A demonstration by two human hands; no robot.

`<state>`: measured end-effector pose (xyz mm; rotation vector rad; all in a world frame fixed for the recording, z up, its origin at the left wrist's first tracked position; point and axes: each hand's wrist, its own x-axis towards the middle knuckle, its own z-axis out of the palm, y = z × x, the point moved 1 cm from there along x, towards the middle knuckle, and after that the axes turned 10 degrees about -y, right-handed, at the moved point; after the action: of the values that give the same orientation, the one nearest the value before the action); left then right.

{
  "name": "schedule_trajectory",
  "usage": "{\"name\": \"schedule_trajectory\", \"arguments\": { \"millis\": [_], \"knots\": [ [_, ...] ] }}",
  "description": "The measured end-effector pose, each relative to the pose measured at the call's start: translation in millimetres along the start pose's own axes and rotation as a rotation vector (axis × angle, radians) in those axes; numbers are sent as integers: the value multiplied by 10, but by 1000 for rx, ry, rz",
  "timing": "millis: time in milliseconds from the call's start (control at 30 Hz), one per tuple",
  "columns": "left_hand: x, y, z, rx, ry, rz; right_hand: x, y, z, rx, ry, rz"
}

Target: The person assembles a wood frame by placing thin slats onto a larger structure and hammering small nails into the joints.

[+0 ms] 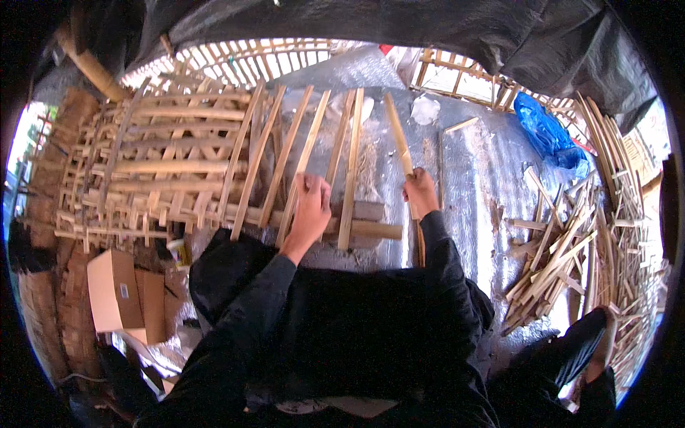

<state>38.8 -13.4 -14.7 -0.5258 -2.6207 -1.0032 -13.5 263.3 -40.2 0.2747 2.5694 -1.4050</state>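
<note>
My right hand is closed round a bamboo strip, which points away from me and leans a little to the left. Several bamboo slats lie side by side with gaps between them, their near ends over a thicker bamboo pole. Above these slats is my left hand, its fingers curled together. Anything inside that curl is too small or hidden to make out. To the left, the slats run up against stacked bamboo lattice panels.
At the right lies a loose heap of bamboo strips, with a blue plastic bag beyond it. A cardboard box stands open at the lower left. Black sheeting hangs across the far side. Silvery sheeting covers the ground.
</note>
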Motion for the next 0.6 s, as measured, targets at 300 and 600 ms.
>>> {"name": "schedule_trajectory", "arguments": {
  "millis": [300, 600],
  "knots": [
    [132, -73, 37, -281, -162, -195, -722, -313, 409, -2, 370, -523],
    [-75, 142, 56, -54, -87, -174, -1110, -699, 1122, -464, 294, -209]
  ]
}}
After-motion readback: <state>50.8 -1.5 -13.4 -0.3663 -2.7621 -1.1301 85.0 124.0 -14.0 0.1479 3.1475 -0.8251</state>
